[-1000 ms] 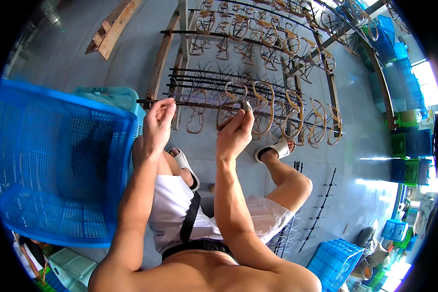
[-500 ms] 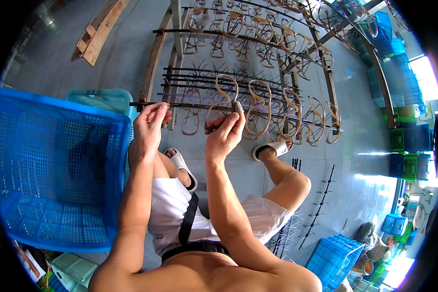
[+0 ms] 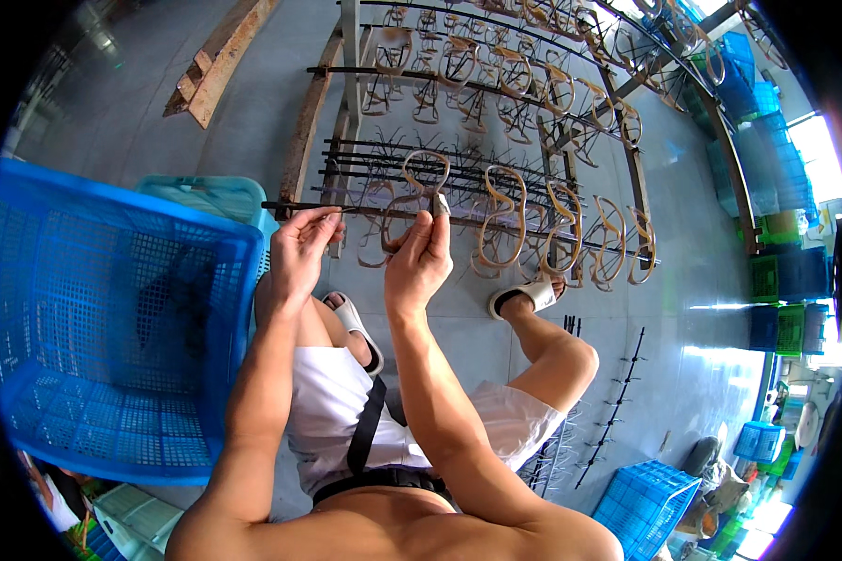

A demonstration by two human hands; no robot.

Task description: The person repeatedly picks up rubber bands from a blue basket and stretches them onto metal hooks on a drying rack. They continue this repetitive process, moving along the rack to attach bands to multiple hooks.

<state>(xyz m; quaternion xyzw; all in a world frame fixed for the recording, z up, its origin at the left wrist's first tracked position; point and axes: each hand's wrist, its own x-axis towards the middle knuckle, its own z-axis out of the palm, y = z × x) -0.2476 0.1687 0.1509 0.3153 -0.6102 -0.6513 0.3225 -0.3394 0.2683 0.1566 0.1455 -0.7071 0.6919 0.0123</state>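
Observation:
My left hand [image 3: 299, 248] is pinched closed beside the left end of a black rod [image 3: 295, 206]. Whatever lies between its fingertips is too small to make out. In my right hand [image 3: 419, 266] is a brown figure-eight loop [image 3: 430, 155], gripped at its narrow middle between thumb and fingers. A small greyish piece [image 3: 442, 203] shows at those fingertips; whether it is a finger wrap or a separate part I cannot tell. Right of this hand, more figure-eight loops [image 3: 522, 220] hang in a row from the rod.
A big blue plastic basket [image 3: 239, 374] stands at my left, with a pale green crate [image 3: 206, 192] behind it. Ahead, a rack [image 3: 301, 140] carries rows of rods and loops. Hooked rods [image 3: 611, 411] lie on the floor at right, near a smaller blue basket [image 3: 646, 505].
My right hand has shifted a little left and nearer my left hand, with the loop in its grip. The left hand stays pinched by the rod's end. The view has shifted slightly.

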